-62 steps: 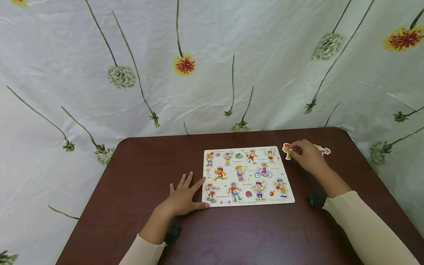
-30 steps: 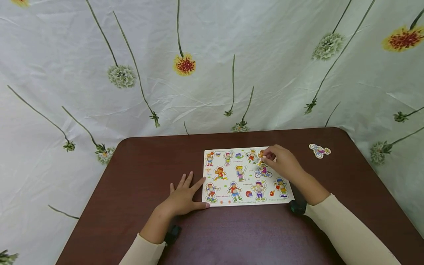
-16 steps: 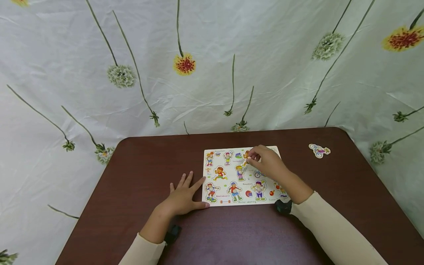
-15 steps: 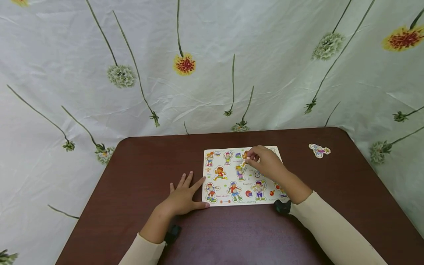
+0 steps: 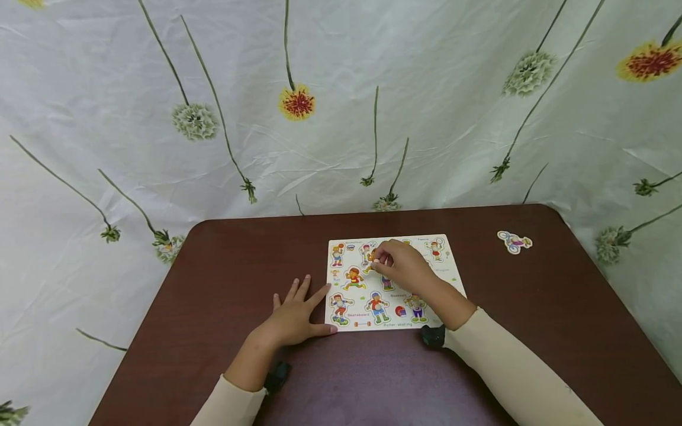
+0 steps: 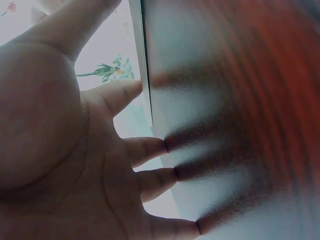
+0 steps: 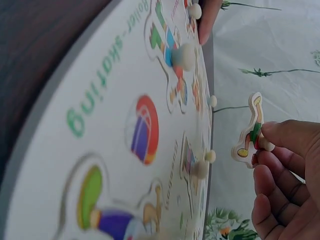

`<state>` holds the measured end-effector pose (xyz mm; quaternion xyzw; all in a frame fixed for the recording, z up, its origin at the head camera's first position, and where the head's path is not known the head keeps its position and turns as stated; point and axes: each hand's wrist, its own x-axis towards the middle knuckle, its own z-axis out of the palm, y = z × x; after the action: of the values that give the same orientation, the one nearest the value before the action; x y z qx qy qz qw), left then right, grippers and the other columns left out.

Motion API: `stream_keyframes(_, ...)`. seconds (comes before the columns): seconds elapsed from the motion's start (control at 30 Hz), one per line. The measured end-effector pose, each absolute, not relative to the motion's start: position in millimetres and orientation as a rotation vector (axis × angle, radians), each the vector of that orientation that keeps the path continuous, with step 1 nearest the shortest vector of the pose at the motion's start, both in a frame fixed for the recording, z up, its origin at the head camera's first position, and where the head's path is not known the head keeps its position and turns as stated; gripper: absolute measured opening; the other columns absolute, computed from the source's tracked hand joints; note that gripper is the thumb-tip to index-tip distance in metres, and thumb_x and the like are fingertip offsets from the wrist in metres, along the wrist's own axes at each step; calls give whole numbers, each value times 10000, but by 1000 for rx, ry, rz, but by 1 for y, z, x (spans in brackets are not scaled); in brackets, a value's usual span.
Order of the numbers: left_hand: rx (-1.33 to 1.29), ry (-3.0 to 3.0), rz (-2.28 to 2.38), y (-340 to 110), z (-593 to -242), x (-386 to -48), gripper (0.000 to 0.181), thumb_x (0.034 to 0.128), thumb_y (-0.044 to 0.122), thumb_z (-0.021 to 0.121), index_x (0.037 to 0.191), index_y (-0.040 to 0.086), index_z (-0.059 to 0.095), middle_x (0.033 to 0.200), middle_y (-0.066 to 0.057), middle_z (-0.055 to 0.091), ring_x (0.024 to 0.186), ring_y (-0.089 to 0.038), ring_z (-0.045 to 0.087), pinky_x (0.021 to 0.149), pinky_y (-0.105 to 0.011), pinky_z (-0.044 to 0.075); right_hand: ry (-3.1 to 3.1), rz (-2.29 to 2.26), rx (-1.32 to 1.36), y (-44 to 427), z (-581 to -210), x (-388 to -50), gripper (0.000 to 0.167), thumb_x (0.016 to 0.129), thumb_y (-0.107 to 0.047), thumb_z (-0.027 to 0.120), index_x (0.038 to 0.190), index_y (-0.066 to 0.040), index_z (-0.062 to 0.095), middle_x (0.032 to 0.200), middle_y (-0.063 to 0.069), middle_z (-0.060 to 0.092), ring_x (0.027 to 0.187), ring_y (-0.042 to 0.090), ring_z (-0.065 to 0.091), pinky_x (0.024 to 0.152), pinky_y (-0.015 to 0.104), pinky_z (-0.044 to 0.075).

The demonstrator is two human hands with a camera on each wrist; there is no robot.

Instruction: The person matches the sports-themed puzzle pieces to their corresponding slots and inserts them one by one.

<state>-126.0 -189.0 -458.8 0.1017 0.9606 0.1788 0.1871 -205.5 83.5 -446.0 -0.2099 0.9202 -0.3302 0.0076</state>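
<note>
My right hand (image 5: pixel 407 266) pinches the small round knob of a wooden puzzle piece (image 7: pixel 254 132) shaped like a child in green shorts. In the right wrist view the piece hangs tilted, apart from the white knobbed puzzle board (image 5: pixel 426 281). From the head view it lies over the board's upper left part, largely hidden by the fingers. My left hand (image 5: pixel 293 318) rests spread on the table at the board's left side, thumb and index finger touching its edge. Its straight fingertips (image 6: pixel 172 174) meet the tabletop in the left wrist view.
A loose bicycle-rider puzzle piece (image 5: pixel 514 242) lies on the dark brown table (image 5: pixel 240 266), right of the board. Several knobbed figures sit in the board, such as the roller-skater piece (image 7: pixel 172 55). A flowered cloth (image 5: pixel 341 118) hangs behind the table.
My right hand has lifted the puzzle piece from the table at the board's right and carried it left across the board's upper half. The left hand has stayed put.
</note>
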Motion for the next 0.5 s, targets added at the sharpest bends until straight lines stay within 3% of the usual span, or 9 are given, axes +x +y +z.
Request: stream_keyframes(0.5, 302, 2708, 499, -191, -460, -127, 930, 830, 637, 729, 1600, 332, 306, 1702, -202, 83, 1574, -446, 27, 1127, -813, 47, 2800, -1034, -696, 50, -455, -205, 128, 931, -269, 747, 915, -170, 667, 861, -51, 643, 773, 63, 568, 722, 252, 476)
